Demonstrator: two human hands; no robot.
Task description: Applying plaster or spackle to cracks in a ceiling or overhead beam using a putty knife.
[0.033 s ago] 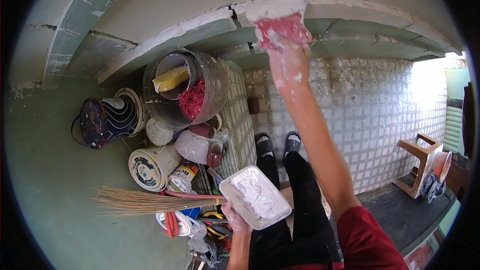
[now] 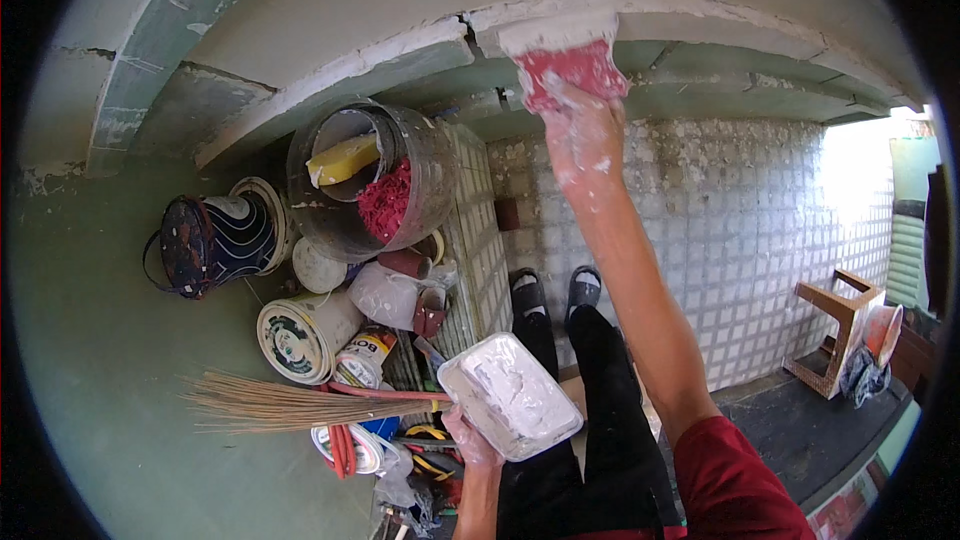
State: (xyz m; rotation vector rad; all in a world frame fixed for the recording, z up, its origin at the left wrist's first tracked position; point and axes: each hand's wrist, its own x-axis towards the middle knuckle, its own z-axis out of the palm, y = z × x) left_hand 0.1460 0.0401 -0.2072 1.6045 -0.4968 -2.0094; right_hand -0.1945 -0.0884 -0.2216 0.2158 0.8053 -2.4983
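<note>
My right hand (image 2: 585, 140), smeared with white, grips a red putty scraper (image 2: 570, 70). Its white-coated edge lies against a pale, rough band (image 2: 690, 20) along the wall at the top of the view. Low in the middle, my left hand (image 2: 475, 435) holds a white rectangular tray (image 2: 463, 377) by its left side, with white paste (image 2: 515, 390) spread in it. A twig broom (image 2: 280, 405) lies just left of the tray, partly behind it.
A large bucket (image 2: 425, 190) holds a smaller container, yellow sponge and red fuzzy thing. Paint buckets (image 2: 300, 340), a dark patterned pail (image 2: 205, 245) and tools crowd the left. A wooden stool (image 2: 830, 330) stands right. My sandalled feet (image 2: 585, 290) are on tiled floor (image 2: 720, 240).
My right hand and the scraper have moved slightly down and to the right along the band. My left hand and the tray look unchanged.
</note>
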